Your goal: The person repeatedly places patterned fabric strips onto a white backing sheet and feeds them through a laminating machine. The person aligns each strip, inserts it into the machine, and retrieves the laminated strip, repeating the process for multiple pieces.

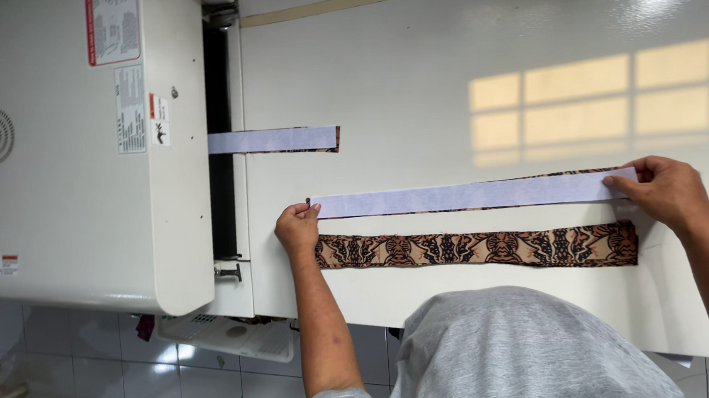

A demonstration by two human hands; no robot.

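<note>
Fingers of both hands pinch the white strip's (475,195) ends, just above the patterned strip (474,249).

A garment workshop: fusing press machine (77,152), patterned fabric strips (474,250), tiled floor (93,383)

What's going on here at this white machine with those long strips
A person holds a long pale strip flat on the white feed table, left hand at one end, right hand at the other. A brown patterned fabric strip lies just below it. Another pale strip sticks out of the machine's slot.
</note>
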